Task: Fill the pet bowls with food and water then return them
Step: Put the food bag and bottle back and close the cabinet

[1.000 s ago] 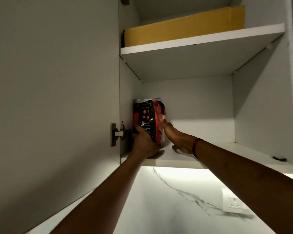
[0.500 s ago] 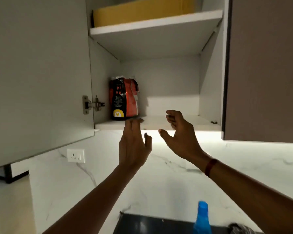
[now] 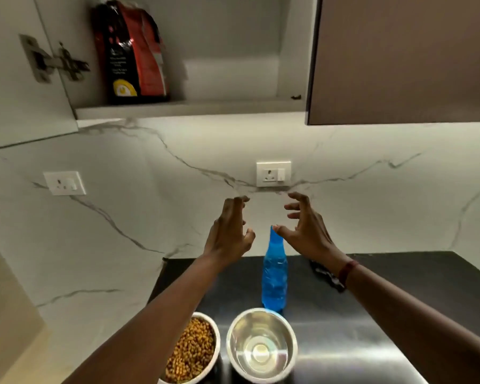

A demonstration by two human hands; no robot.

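Two steel pet bowls stand side by side on the dark counter [image 3: 372, 314]. The left bowl [image 3: 215, 345] holds brown kibble and is partly behind my left forearm. The right bowl [image 3: 262, 346] looks shiny inside; I cannot tell whether it holds water. A blue water bottle [image 3: 274, 281] stands upright just behind the right bowl. My left hand [image 3: 229, 232] and my right hand [image 3: 306, 231] hover above the bottle, fingers spread, holding nothing. The red and black pet food bag [image 3: 132, 51] stands on the lower shelf of the open wall cabinet [image 3: 189, 108].
The cabinet's open door [image 3: 20, 73] hangs at the upper left with its hinge showing. A closed brown cabinet [image 3: 405, 59] is at the upper right. Two wall sockets [image 3: 273, 174] sit on the marble backsplash. A dark cloth [image 3: 326, 274] lies behind my right wrist.
Both hands let go of the food bag on the shelf and came down away from the cabinet. The view has tilted down, bringing the bowls and bottle into sight.
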